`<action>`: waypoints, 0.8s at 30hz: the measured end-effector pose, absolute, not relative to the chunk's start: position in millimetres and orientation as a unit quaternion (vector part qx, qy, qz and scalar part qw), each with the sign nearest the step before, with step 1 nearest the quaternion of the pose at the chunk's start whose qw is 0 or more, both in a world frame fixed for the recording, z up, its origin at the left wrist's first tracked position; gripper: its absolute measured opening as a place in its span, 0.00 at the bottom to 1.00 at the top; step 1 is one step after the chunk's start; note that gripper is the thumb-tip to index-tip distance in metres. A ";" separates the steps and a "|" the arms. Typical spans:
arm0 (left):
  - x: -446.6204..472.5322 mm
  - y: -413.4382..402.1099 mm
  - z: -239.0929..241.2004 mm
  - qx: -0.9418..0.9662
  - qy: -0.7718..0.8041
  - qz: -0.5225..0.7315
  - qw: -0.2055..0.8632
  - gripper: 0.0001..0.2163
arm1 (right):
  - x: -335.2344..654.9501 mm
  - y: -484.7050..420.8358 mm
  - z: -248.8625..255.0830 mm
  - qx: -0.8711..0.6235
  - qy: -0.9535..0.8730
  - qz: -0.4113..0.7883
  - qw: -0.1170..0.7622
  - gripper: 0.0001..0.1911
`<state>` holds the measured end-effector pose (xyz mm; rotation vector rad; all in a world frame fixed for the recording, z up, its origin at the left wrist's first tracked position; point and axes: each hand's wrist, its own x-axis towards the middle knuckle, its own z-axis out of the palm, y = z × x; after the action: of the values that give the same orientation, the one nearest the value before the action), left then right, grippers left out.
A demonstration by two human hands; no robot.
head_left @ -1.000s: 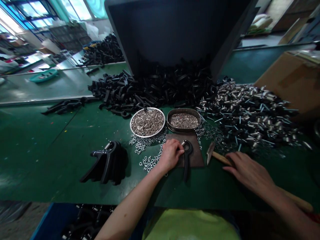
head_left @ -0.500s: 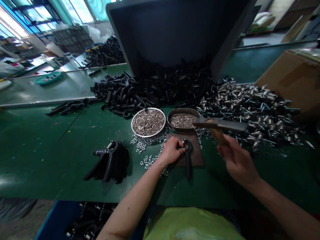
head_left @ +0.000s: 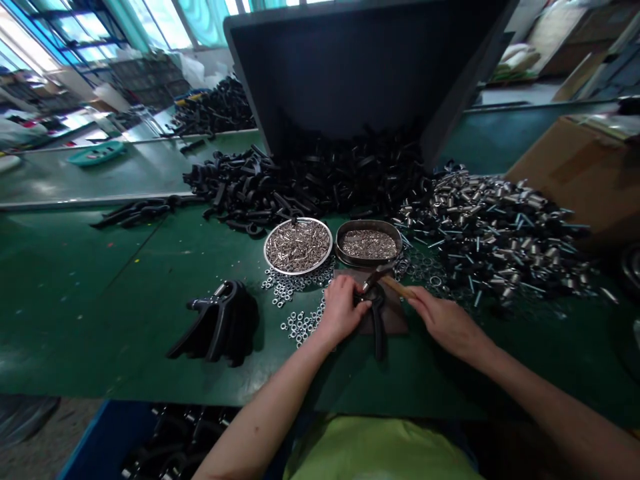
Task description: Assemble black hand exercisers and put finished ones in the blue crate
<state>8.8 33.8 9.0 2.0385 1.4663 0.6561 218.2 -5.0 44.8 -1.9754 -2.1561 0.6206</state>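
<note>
My left hand (head_left: pixel 341 309) is closed on the head of a black handle part (head_left: pixel 378 323) that lies on a dark brown metal plate (head_left: pixel 395 319) on the green table. My right hand (head_left: pixel 443 322) grips the wooden shaft of a hammer (head_left: pixel 384 279), whose metal head is down on the top of the black part, right by my left fingers. Loose silver nuts (head_left: pixel 298 325) lie scattered just left of my left hand.
Behind the plate stand a round dish of silver pins (head_left: pixel 298 245) and an oval tin of small metal bits (head_left: pixel 369 243). A big heap of black handles (head_left: pixel 320 180) spills from a dark bin. Springs and bolts (head_left: pixel 495 230) pile at right. Assembled black grips (head_left: pixel 220 327) lie left. A cardboard box (head_left: pixel 585 170) stands at far right.
My right hand picked the hammer up off the table, raised it, then swung it down onto the black part. My left hand stayed on the part.
</note>
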 end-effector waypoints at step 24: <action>2.6 -1.5 7.7 0.771 0.602 0.109 0.174 0.08 | 222.5 -43.3 29.1 -0.614 -0.770 0.135 0.103 0.17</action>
<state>2.6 -1.5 7.7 2.1867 1.7081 0.3098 222.5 -43.3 29.1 -1.8137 -2.2742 0.3986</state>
